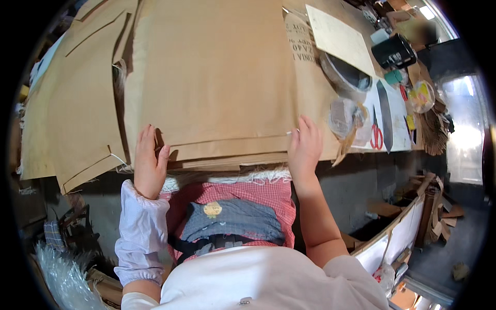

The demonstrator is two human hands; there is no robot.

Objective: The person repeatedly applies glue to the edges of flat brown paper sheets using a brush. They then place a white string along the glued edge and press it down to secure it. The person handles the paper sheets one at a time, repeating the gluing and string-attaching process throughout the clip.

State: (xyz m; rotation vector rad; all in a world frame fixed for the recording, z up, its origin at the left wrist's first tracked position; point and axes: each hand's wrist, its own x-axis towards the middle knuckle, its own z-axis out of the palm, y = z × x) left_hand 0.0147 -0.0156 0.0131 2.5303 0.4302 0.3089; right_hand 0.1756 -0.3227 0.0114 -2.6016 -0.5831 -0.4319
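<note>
A stack of brown kraft paper sheets (217,72) lies on the table before me, its layered near edge facing me. My left hand (149,165), below a pale sleeve cover, rests at the stack's near left corner, fingers stretched out and thumb apart. At the near right edge my right hand (306,147) lies on the paper with fingers extended. A small white bit (291,133) shows by its thumb; what it is, I cannot make out. Both palms are mostly hidden.
Left of the stack lies another brown paper pile (77,108) with a white string near its corner. To the right are a roll of clear tape (341,72) under a pale board (338,36), red-handled scissors (376,135), a dark blade-shaped strip (385,116) and a black mug (393,51).
</note>
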